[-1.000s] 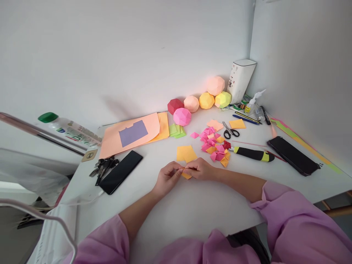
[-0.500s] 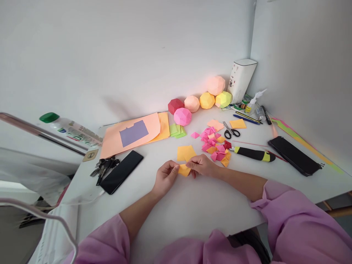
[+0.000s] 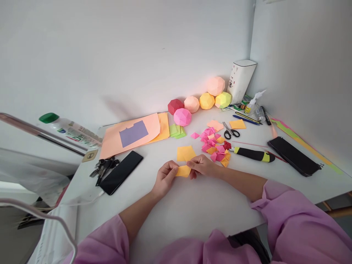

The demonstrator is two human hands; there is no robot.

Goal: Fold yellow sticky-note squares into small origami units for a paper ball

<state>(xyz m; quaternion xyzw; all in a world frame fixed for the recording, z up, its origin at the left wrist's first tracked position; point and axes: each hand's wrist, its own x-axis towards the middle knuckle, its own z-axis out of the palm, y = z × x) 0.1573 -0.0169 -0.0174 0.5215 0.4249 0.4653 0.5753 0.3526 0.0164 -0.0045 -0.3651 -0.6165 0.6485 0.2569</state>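
A small orange-yellow piece of paper [image 3: 183, 171] is stretched between my two hands above the white table. My left hand [image 3: 165, 176] pinches its left end between thumb and fingers. At the other end, my right hand [image 3: 202, 166] is closed on the paper's right edge. Just behind lie more orange-yellow paper squares [image 3: 184, 153], partly covered by my right fingers. Right of them is a loose pile of small folded paper pieces [image 3: 216, 141] in pink, orange and red.
Scissors [image 3: 230, 131] and a black-and-yellow utility knife [image 3: 254, 154] lie to the right, near a black case [image 3: 294, 156]. Faceted paper balls [image 3: 182, 117] stand by the wall. Leftward are a phone [image 3: 121, 172], keys [image 3: 103, 169], peach sheets [image 3: 112, 137] and green slips [image 3: 180, 132].
Between my fingers the orange-yellow paper has turned slightly and shows a flatter, wider face. Both hands stay in nearly the same place; the other things have not moved.
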